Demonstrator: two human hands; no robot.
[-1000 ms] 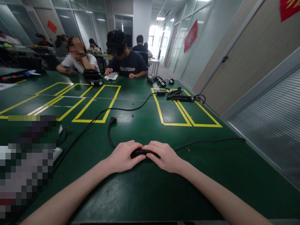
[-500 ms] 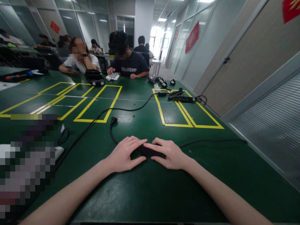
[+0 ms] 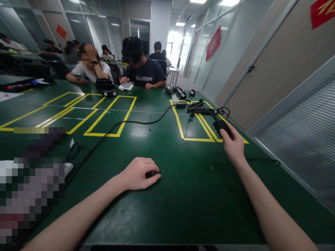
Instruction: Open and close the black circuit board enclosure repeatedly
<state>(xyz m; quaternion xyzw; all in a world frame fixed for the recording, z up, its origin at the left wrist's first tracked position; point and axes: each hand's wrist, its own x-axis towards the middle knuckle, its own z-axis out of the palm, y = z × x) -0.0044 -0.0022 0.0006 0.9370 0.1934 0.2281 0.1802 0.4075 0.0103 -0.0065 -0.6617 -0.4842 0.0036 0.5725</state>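
From the head camera, inward of the bench's near edge, the left hand curls its fingers, tips narrowly apart. Farther, toward the right edge, the right hand grips a black adapter beside tangled cables.

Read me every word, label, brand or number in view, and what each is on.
"EdcoWare", middle letters uncertain: dark shirt across the table.
Gold lettering, cut off, unreadable: upper-right red banner.
Other red banners: too blurred.
White labels on black items: too small.
Black block in the right hand: no text visible.
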